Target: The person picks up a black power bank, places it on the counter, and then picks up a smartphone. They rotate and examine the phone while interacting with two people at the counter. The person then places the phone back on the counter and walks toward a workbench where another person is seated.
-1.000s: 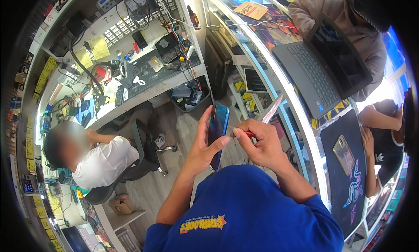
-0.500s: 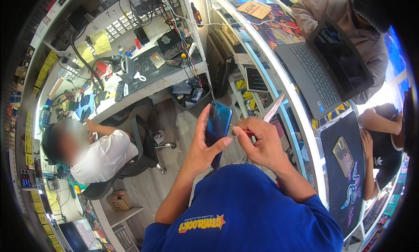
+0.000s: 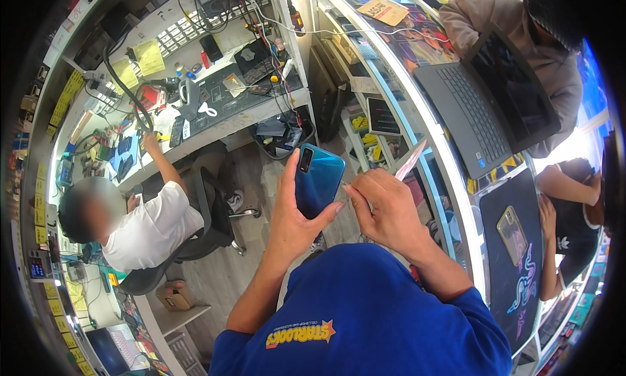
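Observation:
A blue smartphone [image 3: 323, 180] is tilted in my left hand [image 3: 291, 213], its back and dark camera strip facing up. My left fingers run along its left edge, and the thumb crosses toward its lower right edge. Close to the phone's right side is my right hand [image 3: 385, 206], closed in a pinch. Something small and thin shows at its fingertips beside the phone's edge, too small to name. A pale pinkish slip [image 3: 411, 158] sticks up behind my right hand; I cannot tell whether the hand holds it.
A cluttered workbench [image 3: 228, 118] stands at the far left, where a person in a white shirt [image 3: 156, 229] sits on a black chair. Below its corner is a dark bin [image 3: 269, 153]. A glass counter on the right bears a laptop [image 3: 469, 109], a dark mat [image 3: 499, 272] and another phone [image 3: 512, 236].
My left hand has turned the phone so more of its back shows. My right fingers have curled over, hiding the red piece seen between them before. The seated person's arm has reached toward the bench.

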`<state>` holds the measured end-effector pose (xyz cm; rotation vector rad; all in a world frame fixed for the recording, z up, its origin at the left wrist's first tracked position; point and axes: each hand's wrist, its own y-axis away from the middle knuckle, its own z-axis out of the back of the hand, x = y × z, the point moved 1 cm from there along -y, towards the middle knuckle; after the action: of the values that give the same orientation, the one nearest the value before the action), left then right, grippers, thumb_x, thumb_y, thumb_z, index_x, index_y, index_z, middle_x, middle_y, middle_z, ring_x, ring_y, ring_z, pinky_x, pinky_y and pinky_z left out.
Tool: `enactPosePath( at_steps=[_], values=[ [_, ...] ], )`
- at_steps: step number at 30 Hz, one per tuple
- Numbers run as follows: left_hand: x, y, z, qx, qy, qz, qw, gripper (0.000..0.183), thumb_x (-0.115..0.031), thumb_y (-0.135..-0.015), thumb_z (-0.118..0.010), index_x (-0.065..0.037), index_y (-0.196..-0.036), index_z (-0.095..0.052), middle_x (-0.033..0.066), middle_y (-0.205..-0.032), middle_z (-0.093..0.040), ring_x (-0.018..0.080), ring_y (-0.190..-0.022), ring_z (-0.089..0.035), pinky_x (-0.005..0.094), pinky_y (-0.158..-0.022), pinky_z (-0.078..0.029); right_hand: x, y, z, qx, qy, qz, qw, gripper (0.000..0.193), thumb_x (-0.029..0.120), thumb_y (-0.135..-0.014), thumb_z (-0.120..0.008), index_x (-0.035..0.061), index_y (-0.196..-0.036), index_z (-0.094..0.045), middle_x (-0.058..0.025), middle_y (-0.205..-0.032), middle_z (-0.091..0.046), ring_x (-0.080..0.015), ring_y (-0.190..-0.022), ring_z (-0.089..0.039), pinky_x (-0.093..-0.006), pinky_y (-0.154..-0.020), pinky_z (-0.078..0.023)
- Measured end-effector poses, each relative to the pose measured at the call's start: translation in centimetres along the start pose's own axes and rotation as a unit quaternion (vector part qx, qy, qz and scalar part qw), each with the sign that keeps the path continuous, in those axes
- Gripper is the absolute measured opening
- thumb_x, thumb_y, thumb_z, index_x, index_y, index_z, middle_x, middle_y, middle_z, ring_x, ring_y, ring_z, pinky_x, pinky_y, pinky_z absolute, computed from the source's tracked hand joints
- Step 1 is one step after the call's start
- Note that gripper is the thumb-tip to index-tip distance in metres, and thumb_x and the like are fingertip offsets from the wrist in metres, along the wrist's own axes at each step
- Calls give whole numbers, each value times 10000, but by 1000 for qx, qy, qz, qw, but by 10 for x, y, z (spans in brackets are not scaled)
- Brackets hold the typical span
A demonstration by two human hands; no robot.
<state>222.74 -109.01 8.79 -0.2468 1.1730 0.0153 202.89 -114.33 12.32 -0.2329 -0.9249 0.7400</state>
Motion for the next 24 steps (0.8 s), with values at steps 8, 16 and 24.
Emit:
enactPosePath(
  at_steps=[8,16,24],
  values=[
    [12,-2,3,11,-32,2,999,1116,-220,-831,-952,-98,-1720,-287,210,-1452,-565,359,-1320,-612,460,-1104,-507,-12,0,-12,11,7,-2,1000,59,-12,-936,-743,-14,-958,-689,-176,-889,-692,-391,-830,-685,-456,-747,-546],
    [65,-9,4,-42,204,165,964,851,-310,-989,-758,-95,-1697,-338,106,-1296,-628,159,-1079,-629,322,-963,-519,-16,3,-7,68,76,-8,995,283,156,-977,-773,3,-1212,-733,-171,-975,-705,-389,-898,-695,-482,-809,-556],
    [53,-14,-18,136,570,182,790,627,-379,-1111,-468,5,-1607,-458,184,-1622,-558,295,-1462,-577,440,-1232,-424,-37,24,-54,96,-310,-325,888,494,390,-1132,-646,-10,-1421,-647,-121,-1224,-760,-162,-1068,-712,-326,-960,-564]
  ],
)
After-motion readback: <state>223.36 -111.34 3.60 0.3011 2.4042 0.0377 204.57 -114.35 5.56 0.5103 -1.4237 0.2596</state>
